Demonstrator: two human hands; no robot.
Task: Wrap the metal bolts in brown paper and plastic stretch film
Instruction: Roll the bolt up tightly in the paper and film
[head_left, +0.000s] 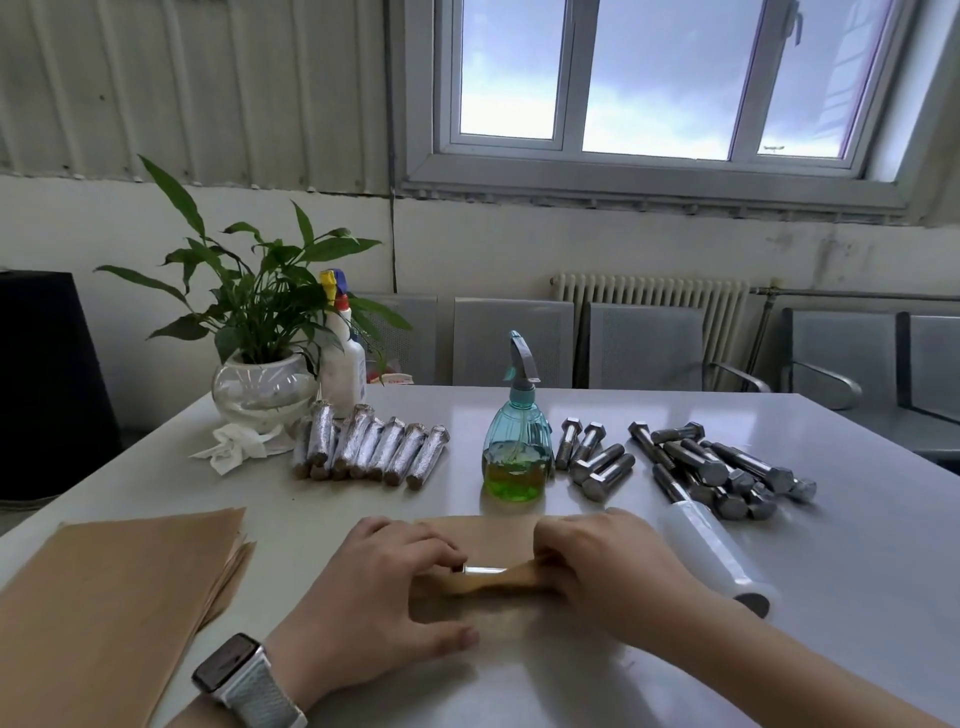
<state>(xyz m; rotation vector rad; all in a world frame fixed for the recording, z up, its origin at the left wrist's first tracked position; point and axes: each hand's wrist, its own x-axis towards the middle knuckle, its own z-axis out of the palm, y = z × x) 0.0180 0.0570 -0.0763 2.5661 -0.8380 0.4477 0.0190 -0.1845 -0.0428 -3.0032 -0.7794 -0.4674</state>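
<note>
A metal bolt (484, 570) lies crosswise on a sheet of brown paper (483, 530) at the table's near middle, part covered by a fold of that paper. My left hand (379, 597) presses on the bolt's left end and the paper. My right hand (608, 566) grips the right end through the paper. A stack of brown paper sheets (114, 597) lies at the near left. A roll of clear stretch film (717, 556) rests just right of my right hand. Bare bolts (722, 467) are piled at the right, and several wrapped bolts (369, 447) lie in a row at the left.
A teal spray bottle (517, 447) with green liquid stands just beyond the paper. A potted plant in a glass bowl (262, 389), a white spray bottle (340, 358) and crumpled tissue (234, 447) sit at the far left. Grey chairs (644, 343) line the wall behind the white table (852, 597).
</note>
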